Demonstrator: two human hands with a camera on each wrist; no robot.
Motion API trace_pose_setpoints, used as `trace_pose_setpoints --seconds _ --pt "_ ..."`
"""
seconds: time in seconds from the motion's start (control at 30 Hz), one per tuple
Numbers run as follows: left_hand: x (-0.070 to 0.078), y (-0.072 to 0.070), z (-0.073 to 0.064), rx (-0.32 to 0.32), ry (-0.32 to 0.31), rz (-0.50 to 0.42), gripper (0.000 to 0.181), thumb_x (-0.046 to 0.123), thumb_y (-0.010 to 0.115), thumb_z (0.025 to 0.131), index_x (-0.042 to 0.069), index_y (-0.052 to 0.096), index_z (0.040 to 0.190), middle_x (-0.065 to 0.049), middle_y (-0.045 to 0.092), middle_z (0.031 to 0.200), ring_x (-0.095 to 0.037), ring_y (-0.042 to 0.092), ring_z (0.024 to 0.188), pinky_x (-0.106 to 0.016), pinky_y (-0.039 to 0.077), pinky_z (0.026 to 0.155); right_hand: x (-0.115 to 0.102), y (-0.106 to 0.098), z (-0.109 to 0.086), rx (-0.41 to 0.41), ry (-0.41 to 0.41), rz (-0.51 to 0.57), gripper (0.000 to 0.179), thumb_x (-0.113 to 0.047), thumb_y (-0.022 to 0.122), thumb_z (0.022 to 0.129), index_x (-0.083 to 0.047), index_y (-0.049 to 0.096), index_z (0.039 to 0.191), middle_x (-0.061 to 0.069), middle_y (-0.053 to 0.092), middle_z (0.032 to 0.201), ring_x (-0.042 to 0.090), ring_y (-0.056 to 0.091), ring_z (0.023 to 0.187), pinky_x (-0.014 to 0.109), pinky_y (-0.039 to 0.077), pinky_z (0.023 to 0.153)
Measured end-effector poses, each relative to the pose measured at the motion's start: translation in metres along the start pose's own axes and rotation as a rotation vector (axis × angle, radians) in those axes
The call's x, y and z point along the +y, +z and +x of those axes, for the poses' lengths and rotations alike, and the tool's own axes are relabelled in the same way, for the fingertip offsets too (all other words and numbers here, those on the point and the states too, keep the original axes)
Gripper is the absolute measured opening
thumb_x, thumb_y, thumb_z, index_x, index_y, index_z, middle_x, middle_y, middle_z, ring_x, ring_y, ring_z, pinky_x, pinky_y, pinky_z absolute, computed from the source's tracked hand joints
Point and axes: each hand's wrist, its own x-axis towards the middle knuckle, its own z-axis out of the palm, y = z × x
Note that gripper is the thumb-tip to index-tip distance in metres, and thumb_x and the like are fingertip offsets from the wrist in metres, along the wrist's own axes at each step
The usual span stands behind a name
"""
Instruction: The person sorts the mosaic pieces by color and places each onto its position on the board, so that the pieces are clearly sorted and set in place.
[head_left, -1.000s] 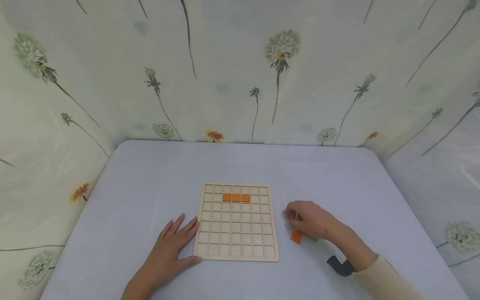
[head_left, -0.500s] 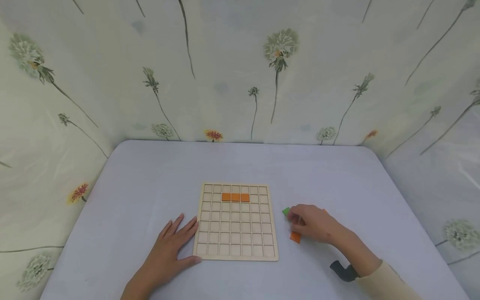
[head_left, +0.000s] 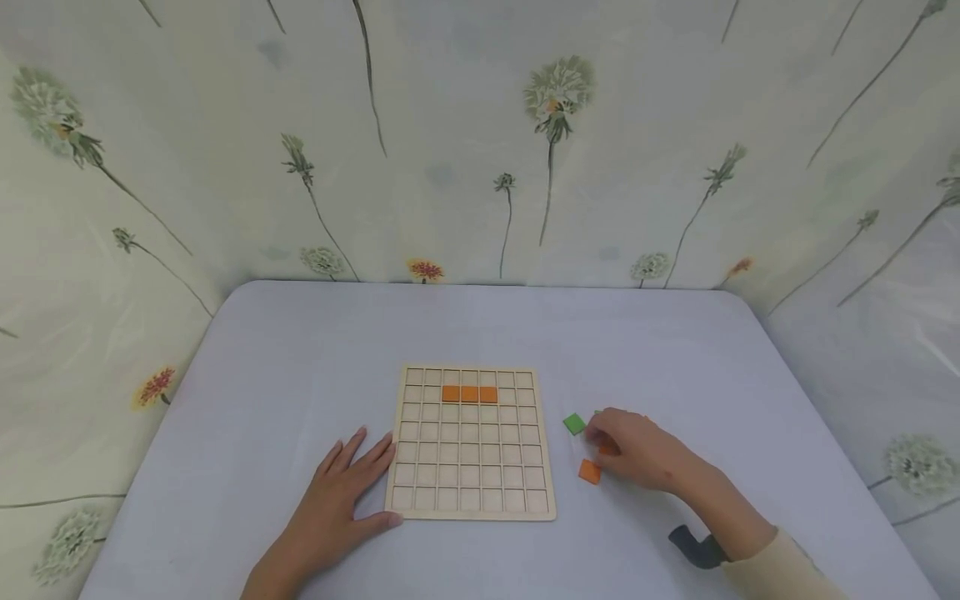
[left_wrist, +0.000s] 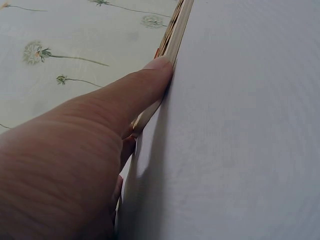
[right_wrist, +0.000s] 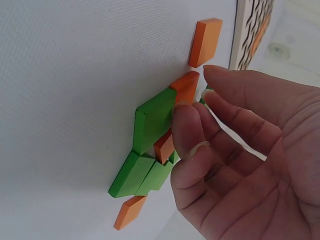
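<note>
"Checking failure modes. Hands?"

"Apart, on opposite sides of the board [head_left: 469, 454]. Left hand [head_left: 341, 504] has fingers spread, tips at the left edge, thumb at the near corner; not clamped on anything. Right hand [head_left: 637, 450] curls over loose tiles. Can't tell if one is pinched."

"Tile positions?"

"Three orange tiles [head_left: 469, 394] side by side on the board, second row from the far edge. Others lie on the table [head_left: 315, 333] to its right: green tile [head_left: 574, 424] and orange tile [head_left: 590, 472] near the board, mixed cluster [right_wrist: 151, 131] under the right hand."

"Weakest point?"

"The cluster. Tiles touch, some seem to overlap, so a grab there could bring two or shove a neighbour off. They're thin too: not much edge to catch, so a poor pinch could slip."

"Left side?"

"Contact is at one side and corner only. Pressing sideways could skid the board, as I see no brace opposite. A jolt might unseat the orange row; can't judge seating depth."

"Visibility?"

"Right hand hides part of the cluster from the head view. A covered tile could get knocked unseen."
</note>
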Motion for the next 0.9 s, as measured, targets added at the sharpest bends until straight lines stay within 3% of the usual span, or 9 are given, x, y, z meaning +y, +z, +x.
trace_pose_setpoints --seconds 0.27,0.9 --pt "-0.001 0.0 -0.001 -0.004 -0.004 0.014 0.092 0.057 0.08 0.085 0.019 0.043 0.161 0.013 0.03 0.169 -0.027 0.011 0.161 -0.053 0.006 0.128 0.002 0.0 -0.004 -0.006 0.038 -0.03 0.026 -0.008 0.081 0.088 -0.01 0.071 0.112 -0.005 0.064 0.1 0.015 0.057 0.09 0.04 0.057 0.087" --pt "0.001 0.0 -0.001 -0.012 -0.011 0.022 0.092 0.053 0.082 0.085 0.019 0.043 0.161 0.013 0.029 0.169 -0.027 0.011 0.161 -0.052 0.006 0.128 0.006 -0.004 -0.013 -0.044 0.108 -0.004 0.021 -0.012 0.086 0.085 -0.013 0.069 0.097 -0.005 0.061 0.088 0.015 0.054 0.08 0.036 0.053 0.072"
